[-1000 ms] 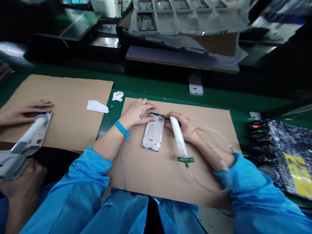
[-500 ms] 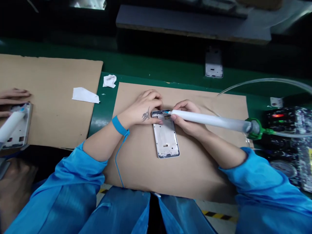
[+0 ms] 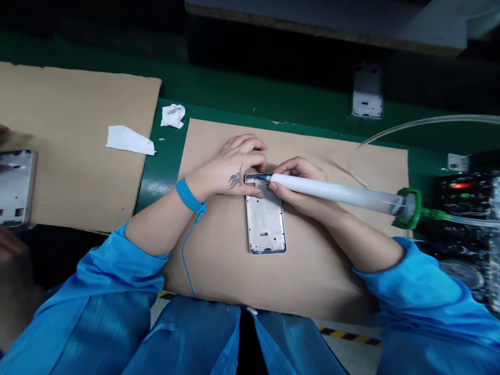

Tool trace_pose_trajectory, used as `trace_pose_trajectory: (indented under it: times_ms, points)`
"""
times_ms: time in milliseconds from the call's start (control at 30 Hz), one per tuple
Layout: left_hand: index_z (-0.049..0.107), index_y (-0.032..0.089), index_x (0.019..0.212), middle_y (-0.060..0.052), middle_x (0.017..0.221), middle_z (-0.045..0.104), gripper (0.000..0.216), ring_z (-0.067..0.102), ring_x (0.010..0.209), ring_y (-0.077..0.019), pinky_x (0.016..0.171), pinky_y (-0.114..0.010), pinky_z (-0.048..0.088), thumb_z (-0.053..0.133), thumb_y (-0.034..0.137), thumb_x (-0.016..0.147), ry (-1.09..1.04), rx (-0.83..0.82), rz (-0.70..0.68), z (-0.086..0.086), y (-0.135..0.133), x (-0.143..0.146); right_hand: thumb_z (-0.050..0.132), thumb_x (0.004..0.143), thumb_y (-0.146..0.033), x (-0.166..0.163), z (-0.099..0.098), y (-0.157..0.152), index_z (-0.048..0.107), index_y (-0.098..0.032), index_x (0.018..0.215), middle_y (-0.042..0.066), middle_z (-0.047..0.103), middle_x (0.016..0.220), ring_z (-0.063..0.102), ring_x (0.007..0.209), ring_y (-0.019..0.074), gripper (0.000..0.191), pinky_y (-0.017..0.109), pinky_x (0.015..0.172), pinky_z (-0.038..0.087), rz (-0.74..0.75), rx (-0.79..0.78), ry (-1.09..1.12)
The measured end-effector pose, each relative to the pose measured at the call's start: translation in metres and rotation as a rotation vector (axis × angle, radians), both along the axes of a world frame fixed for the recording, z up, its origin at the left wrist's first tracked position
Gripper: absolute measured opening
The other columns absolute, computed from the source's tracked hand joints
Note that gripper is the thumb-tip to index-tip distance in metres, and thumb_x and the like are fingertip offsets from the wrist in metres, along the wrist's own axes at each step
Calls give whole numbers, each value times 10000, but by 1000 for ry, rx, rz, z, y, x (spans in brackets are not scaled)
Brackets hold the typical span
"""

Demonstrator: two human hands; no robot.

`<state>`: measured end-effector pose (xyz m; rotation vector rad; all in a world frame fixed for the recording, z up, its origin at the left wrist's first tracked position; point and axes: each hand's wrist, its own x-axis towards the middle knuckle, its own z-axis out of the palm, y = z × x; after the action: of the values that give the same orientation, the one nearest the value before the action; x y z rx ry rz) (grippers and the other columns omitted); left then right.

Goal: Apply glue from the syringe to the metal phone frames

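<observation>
A silver-white phone frame (image 3: 265, 219) with a dark rim lies on the brown cardboard, its inner side up. My left hand (image 3: 239, 169) holds its upper left corner, the thumb over the edge and the fingers bent beyond the top. In my right hand (image 3: 300, 167) is a white glue-dispensing syringe (image 3: 328, 189), gripped near its front end like a pen. The syringe lies nearly level, its blue needle tip at the frame's top edge; whether the tip touches is too small to tell. A green cap (image 3: 410, 208) closes its rear end.
A clear air hose (image 3: 433, 120) arches toward the dispenser box (image 3: 464, 208) at right. Another phone frame (image 3: 367, 96) lies at the back. White paper scraps (image 3: 130, 139) lie left. A co-worker's phone frame (image 3: 17, 182) and blurred hand (image 3: 11, 255) are at far left.
The view has shifted slightly. The needle tip has moved a little left along the frame's top edge. The co-worker's syringe has gone out of view.
</observation>
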<state>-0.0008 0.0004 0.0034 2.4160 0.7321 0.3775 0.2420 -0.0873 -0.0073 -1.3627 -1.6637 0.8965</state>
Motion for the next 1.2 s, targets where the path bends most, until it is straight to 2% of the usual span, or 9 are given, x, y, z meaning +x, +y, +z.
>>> trace_pose_trajectory:
  times_ms: [167, 700, 1067, 1200]
  points:
    - [762, 237, 1089, -166, 1549, 635, 586, 445, 1626, -459, 1374, -660, 355, 874, 767, 865, -72, -13, -31, -7, 3, -1, 931, 889, -533, -1, -1, 0, 720, -281, 1008, 17, 777, 831, 697, 688, 193, 349, 341, 606, 556, -2, -60, 42]
    - [760, 237, 1103, -178, 1549, 633, 651, 445, 1619, -467, 1367, -670, 352, 809, 847, 882, -91, 0, -36, -11, 4, -2, 946, 847, -504, -1, 1, 0, 719, -281, 981, 16, 777, 824, 681, 676, 190, 345, 336, 600, 537, -16, -88, 27]
    - [763, 247, 1109, -163, 1547, 637, 591, 449, 1613, -468, 1363, -690, 350, 884, 768, 858, -82, 1, -37, -11, 5, -2, 956, 832, -516, -2, 2, 1, 705, -289, 956, 7, 751, 800, 653, 664, 187, 360, 336, 606, 531, -20, -88, 29]
    - [763, 233, 1106, -175, 1561, 631, 583, 440, 1624, -473, 1366, -671, 354, 937, 716, 828, -68, 7, -41, -10, 4, -2, 942, 822, -448, -2, 1, 1, 721, -285, 942, 2, 744, 790, 645, 657, 176, 300, 323, 602, 524, -21, -78, 28]
